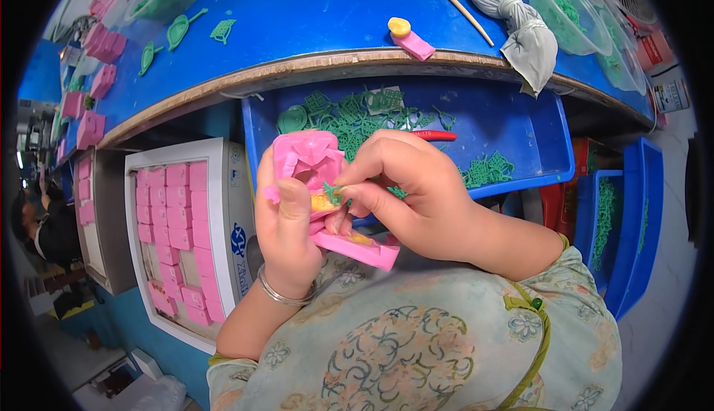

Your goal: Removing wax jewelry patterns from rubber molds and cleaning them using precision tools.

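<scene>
A pink rubber mould (306, 147) is spread apart in my left hand (288, 243), whose thumb presses its near side. Its lower flap (361, 251) hangs down toward my lap, and yellow patches (324, 202) show inside. With thumb and forefinger, my right hand (416, 180) pinches a small green wax piece (332, 192) at the mould's opening. How much of that piece still sits in the mould is hidden by my fingers. Just beyond both hands, a blue tray (520, 121) holds a heap of green wax pieces (349, 113) and a red-handled tool (435, 136).
On the blue bench (297, 17) lie a brush (461, 13), a tied cloth bag (513, 17), a pink block (413, 45) and loose green pieces (178, 31). A white box (134, 188) of pink moulds stands at left. Blue bins (643, 225) stand at right.
</scene>
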Motion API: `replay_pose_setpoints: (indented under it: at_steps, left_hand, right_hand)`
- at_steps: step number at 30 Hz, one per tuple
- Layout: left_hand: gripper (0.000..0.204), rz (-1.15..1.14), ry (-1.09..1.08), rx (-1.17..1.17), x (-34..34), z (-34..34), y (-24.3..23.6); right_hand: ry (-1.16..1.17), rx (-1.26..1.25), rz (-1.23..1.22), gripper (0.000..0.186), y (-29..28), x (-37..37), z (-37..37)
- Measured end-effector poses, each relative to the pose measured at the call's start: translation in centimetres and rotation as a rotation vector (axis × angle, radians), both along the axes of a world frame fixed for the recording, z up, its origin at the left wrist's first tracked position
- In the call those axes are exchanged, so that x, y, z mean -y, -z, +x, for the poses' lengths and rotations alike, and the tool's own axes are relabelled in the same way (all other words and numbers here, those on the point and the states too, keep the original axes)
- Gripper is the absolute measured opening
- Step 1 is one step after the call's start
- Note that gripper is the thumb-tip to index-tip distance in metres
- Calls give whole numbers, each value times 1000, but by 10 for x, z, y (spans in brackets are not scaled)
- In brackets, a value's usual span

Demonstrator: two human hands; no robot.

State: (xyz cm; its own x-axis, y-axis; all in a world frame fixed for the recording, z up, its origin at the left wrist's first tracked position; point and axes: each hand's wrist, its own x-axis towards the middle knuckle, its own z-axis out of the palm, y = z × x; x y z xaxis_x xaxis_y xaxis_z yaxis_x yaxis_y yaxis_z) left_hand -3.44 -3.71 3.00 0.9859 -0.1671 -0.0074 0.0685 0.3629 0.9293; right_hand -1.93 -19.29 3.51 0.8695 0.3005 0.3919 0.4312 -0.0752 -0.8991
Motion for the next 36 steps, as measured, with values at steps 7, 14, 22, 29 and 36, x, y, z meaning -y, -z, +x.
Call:
replay_pose_setpoints:
  at_steps: [7, 14, 22, 29, 36]
  left_hand:
    - [59, 112, -4, 55, 0, 7, -2]
    - [72, 204, -84, 146, 2, 24, 0]
    - [62, 312, -374, 505, 6, 90, -8]
    - [65, 1259, -342, 874, 12, 110, -15]
    - [34, 222, 36, 105, 33, 52, -21]
  right_hand:
    - [-20, 196, -122, 16, -1, 6, 10]
    - [174, 449, -25, 20, -20, 24, 20]
    - [-115, -701, 855, 23, -10, 37, 33]
    - [-83, -663, 792, 26, -19, 36, 31]
    - [5, -350, 418, 24, -14, 23, 22]
